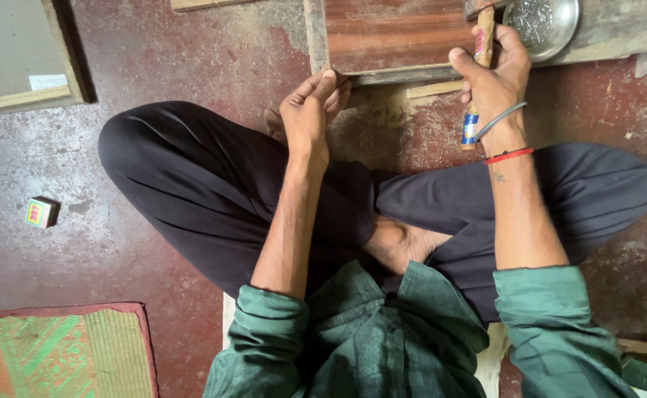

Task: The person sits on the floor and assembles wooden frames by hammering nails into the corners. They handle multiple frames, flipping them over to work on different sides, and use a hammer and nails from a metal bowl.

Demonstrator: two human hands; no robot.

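Wooden-handled hammer (pixel 481 55) gripped upright in the right hand (pixel 494 77), fingers wrapped fully round the shaft, head up by the top edge of the frame and partly cut off, blue-banded butt end poking out below the wrist. Held just over the near edge of a reddish-brown wooden board (pixel 397 33) lying on the floor (pixel 190 59). Left hand (pixel 310 110) rested at the board's near left corner, fingers curled loosely and bunched at the edge; whether anything was pinched between them could not be told. Round metal dish (pixel 555 29) of small nails sat just right of the hammer head. Grey bangle and red thread worn on the right wrist. Legs crossed in dark trousers, green sleeves rolled up. Small coloured box (pixel 42 212) lay well apart on the left, patterned mat (pixel 58 354) at the lower left corner.
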